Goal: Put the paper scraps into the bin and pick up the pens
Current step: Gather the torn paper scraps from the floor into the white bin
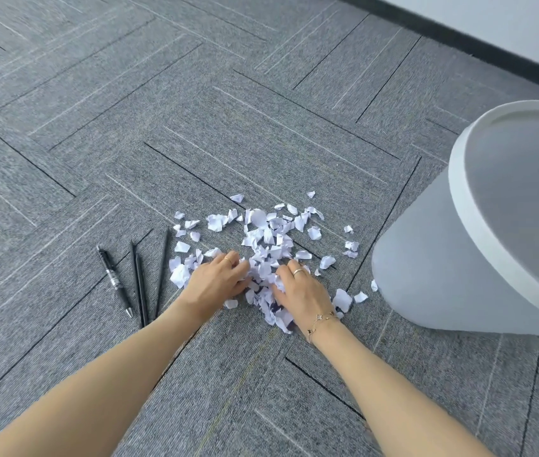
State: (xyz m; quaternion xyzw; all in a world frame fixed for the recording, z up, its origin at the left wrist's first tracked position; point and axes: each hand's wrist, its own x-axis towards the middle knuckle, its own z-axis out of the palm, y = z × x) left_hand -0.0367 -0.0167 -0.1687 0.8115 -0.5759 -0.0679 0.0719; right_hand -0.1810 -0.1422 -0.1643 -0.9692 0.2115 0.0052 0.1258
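Note:
White paper scraps [266,237] lie scattered in a heap on the grey carpet. My left hand [217,280] and my right hand [302,288] rest palm down on the near part of the heap, facing each other, with a bunch of scraps pressed between their curled fingers. Left of the heap lie a black click pen [114,280] and three thin black pencil-like pens [142,285], roughly parallel. A white plastic bin [426,258] stands to the right, an arm's reach from the heap, its mouth wide.
The grey carpet tiles [195,127] stretch in all directions. A wall with a dark skirting board [459,37] runs across the top right, behind the bin. A few stray scraps [349,245] lie between the heap and the bin.

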